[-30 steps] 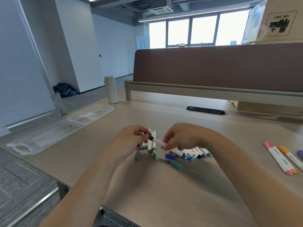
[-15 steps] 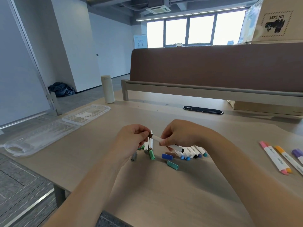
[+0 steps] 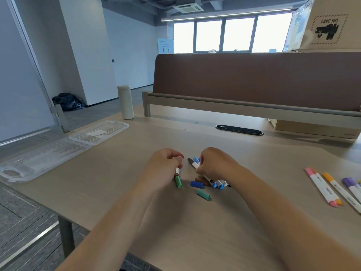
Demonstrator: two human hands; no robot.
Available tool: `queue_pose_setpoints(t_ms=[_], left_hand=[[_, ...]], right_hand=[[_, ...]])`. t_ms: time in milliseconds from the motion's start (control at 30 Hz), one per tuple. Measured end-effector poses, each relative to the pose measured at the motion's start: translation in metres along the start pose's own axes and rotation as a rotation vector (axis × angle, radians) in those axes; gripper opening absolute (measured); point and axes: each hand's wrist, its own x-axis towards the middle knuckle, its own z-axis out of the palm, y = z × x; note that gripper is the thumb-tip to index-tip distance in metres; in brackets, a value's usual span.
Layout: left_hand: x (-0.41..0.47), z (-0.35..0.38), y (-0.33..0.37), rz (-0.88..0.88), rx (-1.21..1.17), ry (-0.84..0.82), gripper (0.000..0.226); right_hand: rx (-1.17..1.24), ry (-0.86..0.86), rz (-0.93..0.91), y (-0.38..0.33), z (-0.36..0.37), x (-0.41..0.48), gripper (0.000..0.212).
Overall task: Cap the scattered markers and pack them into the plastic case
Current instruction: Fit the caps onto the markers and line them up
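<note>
1. Two hands of mine work at the middle of the table (image 3: pixel 224 222): my left hand (image 3: pixel 163 169) is curled over the near-left part of the marker pile, and my right hand (image 3: pixel 215 165) is just beside it on the right
2. My left fingers (image 3: pixel 178 159) are clenched, pinched together at the tips; whether they grip anything I cannot tell. A green-capped marker (image 3: pixel 178 180) lies on the table just under that hand, its green end pointing toward me
3. My right fingers are closed around a white marker with a dark grey cap (image 3: pixel 192 162); the capped end sticks out to the left of my knuckles, tilted up and away from me
4. Several more markers with blue ends (image 3: pixel 218 185) lie half hidden under my right wrist
5. Loose on the table near my hands are a dark blue cap (image 3: pixel 197 184) and, closer to me, a teal cap (image 3: pixel 203 195); the two lie apart from each other
6. The clear plastic case (image 3: pixel 58 149) lies open and flat at the left edge of the table, well apart from the pile, and I see no markers in it
7. At the far right lie capped markers: a pink marker (image 3: pixel 321 187), an orange marker (image 3: pixel 332 185) and a purple marker (image 3: pixel 352 187)
8. A pale cylindrical bottle (image 3: pixel 125 102) stands upright at the back left corner, beyond the case
</note>
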Motion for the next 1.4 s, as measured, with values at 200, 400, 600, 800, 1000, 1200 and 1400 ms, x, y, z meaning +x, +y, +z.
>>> queue_pose_setpoints(t_ms=[200,400,600,800,1000,1200,1400], left_hand=[[-0.002,-0.002,-0.001,-0.006,0.007,0.024,0.019],[-0.003,-0.009,-0.007,-0.018,-0.019,0.014,0.019],[0.003,-0.019,-0.016,-0.007,-0.051,0.033,0.018],[0.006,-0.030,-0.021,0.021,-0.085,0.041,0.019],[0.006,-0.048,-0.021,0.037,-0.055,0.060,0.017],[0.005,-0.053,-0.021,0.041,-0.004,0.060,0.016],[0.000,-0.038,-0.016,0.090,0.145,0.014,0.012]], right_hand=[[-0.035,0.031,-0.033,-0.001,0.002,-0.003,0.014],[-0.053,0.051,-0.024,-0.003,0.003,-0.005,0.009],[-0.026,0.077,-0.039,-0.018,0.003,-0.003,0.013],[0.003,0.033,-0.038,-0.054,0.007,0.012,0.016],[-0.075,-0.084,0.068,-0.078,0.009,0.028,0.022],[-0.143,-0.177,0.095,-0.086,0.008,0.030,0.025],[0.115,-0.160,0.097,-0.064,-0.022,0.008,0.020]])
